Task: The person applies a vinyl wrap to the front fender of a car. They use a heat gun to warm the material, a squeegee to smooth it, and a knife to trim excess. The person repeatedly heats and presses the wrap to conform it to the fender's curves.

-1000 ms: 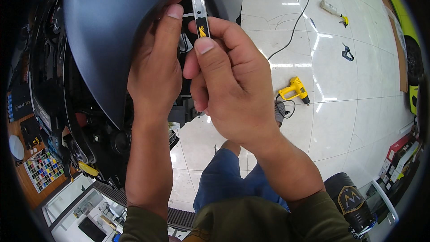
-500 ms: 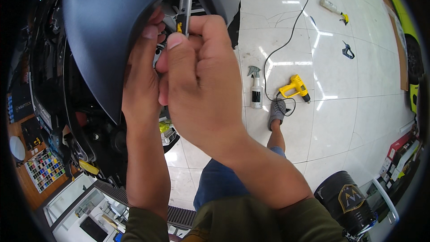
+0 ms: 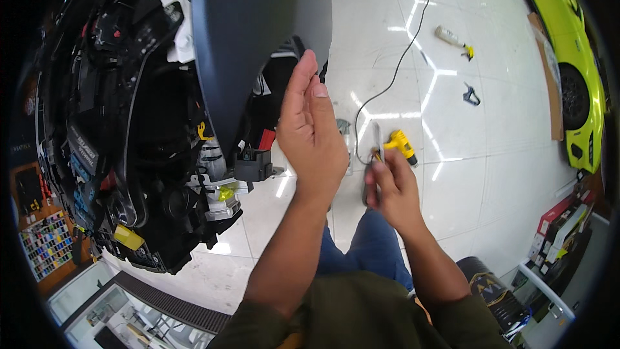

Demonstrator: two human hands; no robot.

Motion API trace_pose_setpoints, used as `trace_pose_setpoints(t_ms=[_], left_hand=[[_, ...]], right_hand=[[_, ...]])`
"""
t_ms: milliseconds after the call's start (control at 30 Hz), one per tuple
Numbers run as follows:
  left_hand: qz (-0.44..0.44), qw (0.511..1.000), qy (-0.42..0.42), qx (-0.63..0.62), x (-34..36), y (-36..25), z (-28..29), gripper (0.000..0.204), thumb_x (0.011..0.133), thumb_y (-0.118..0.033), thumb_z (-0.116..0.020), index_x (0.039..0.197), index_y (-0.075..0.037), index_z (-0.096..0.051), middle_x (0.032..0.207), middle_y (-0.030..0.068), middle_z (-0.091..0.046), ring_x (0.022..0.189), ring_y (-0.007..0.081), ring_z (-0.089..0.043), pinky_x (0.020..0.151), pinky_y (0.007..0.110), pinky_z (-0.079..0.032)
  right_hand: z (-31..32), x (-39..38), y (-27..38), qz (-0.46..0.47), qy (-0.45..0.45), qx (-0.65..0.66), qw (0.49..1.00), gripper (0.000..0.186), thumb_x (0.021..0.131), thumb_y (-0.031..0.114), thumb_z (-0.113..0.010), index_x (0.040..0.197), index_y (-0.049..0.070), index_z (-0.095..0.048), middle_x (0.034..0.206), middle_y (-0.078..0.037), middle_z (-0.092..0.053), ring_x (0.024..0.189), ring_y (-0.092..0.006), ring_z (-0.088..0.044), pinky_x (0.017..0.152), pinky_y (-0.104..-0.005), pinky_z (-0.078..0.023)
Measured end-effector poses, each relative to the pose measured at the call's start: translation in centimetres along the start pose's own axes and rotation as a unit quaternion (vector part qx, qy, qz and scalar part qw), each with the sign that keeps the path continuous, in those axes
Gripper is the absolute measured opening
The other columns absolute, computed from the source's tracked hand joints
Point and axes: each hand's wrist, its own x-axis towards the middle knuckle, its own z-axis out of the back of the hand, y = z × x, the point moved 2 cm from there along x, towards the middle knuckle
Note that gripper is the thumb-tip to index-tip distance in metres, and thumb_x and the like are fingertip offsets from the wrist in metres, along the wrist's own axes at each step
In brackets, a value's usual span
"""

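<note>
The slim, silver cutter knife (image 3: pixel 377 134) is in the right hand (image 3: pixel 394 189), out to the right of the dark blue-grey fender panel (image 3: pixel 242 45) and well apart from its edge. The right fingers are curled, grasping the knife near its dark lower end between thumb and forefinger; most of its length juts past the fingertips, pointing away from the person. It is slightly blurred.

The left hand (image 3: pixel 313 145) is released: its fingers are straight and laid together, the thumb alongside them. The fingertips overlap the lower right edge of the panel, beside the curved opening cut into it; whether they touch it I cannot tell.

On the tiled floor (image 3: pixel 465 200), a yellow heat gun (image 3: pixel 402 148) lies in view just beyond the right hand. A black cable (image 3: pixel 403 58) winds toward the floor's far edge. A spray bottle (image 3: pixel 450 35) with a yellow head lies between the cable and the cardboard (image 3: pixel 549 77) along the floor's right edge, by a green car (image 3: pixel 586 139).
</note>
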Motion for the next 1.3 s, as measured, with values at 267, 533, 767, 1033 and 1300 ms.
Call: trace_pose_setpoints(t_ms=[267, 533, 767, 1033, 1300], left_hand=[[-0.031, 0.981, -0.166, 0.100, 0.1, 0.2, -4.0, 0.039, 0.098, -0.002, -0.041, 0.137, 0.006, -0.040, 0.141, 0.0174, -0.045, 0.130, 0.0230, -0.044, 0.110, 0.033, -0.033], [-0.044, 0.936, -0.237, 0.255, 0.0, -0.3, -4.3, 0.043, 0.091, 0.000, -0.047, 0.134, 0.004, -0.045, 0.134, 0.0228, -0.049, 0.122, 0.0372, -0.051, 0.102, 0.038, -0.040], [-0.032, 0.934, -0.259, 0.244, 1.2, -1.0, -5.7, 0.039, 0.094, 0.000, -0.043, 0.132, 0.006, -0.047, 0.133, 0.0218, -0.050, 0.124, 0.0304, -0.050, 0.101, 0.034, -0.041], [-0.009, 0.949, -0.285, 0.135, 2.0, 0.1, -5.4, 0.034, 0.090, 0.002, -0.044, 0.123, 0.007, -0.053, 0.123, 0.0222, -0.055, 0.113, 0.0319, -0.056, 0.097, 0.034, -0.044], [-0.004, 0.938, -0.324, 0.125, 2.9, 0.0, -4.6, 0.030, 0.085, 0.006, -0.044, 0.112, 0.005, -0.056, 0.108, 0.0191, -0.057, 0.100, 0.0313, -0.058, 0.087, 0.036, -0.046]], right_hand=[[19.9, -2.9, -6.9, -0.040, -0.066, -0.295, 0.952, 0.022, 0.095, 0.011, -0.045, 0.109, -0.004, -0.048, 0.066, -0.010, -0.058, 0.047, -0.0159, -0.057, 0.043, -0.0303, -0.046], [36.1, 0.7, -5.0, -0.106, -0.098, -0.373, 0.917, 0.024, 0.094, 0.011, -0.045, 0.112, -0.004, -0.048, 0.068, -0.011, -0.059, 0.043, -0.0178, -0.057, 0.034, -0.0313, -0.043], [38.9, 1.8, -0.5, -0.120, -0.125, -0.415, 0.893, 0.024, 0.094, 0.010, -0.044, 0.112, -0.005, -0.048, 0.067, -0.012, -0.060, 0.042, -0.0187, -0.056, 0.033, -0.0325, -0.043], [42.7, 3.2, 2.1, -0.052, -0.102, -0.587, 0.801, 0.023, 0.093, 0.013, -0.047, 0.108, -0.004, -0.052, 0.067, -0.018, -0.063, 0.049, -0.0275, -0.062, 0.045, -0.0412, -0.050], [34.4, 12.8, 14.5, 0.069, -0.039, -0.618, 0.783, 0.022, 0.092, 0.012, -0.047, 0.107, -0.003, -0.053, 0.065, -0.014, -0.064, 0.045, -0.0214, -0.060, 0.042, -0.0362, -0.048]])
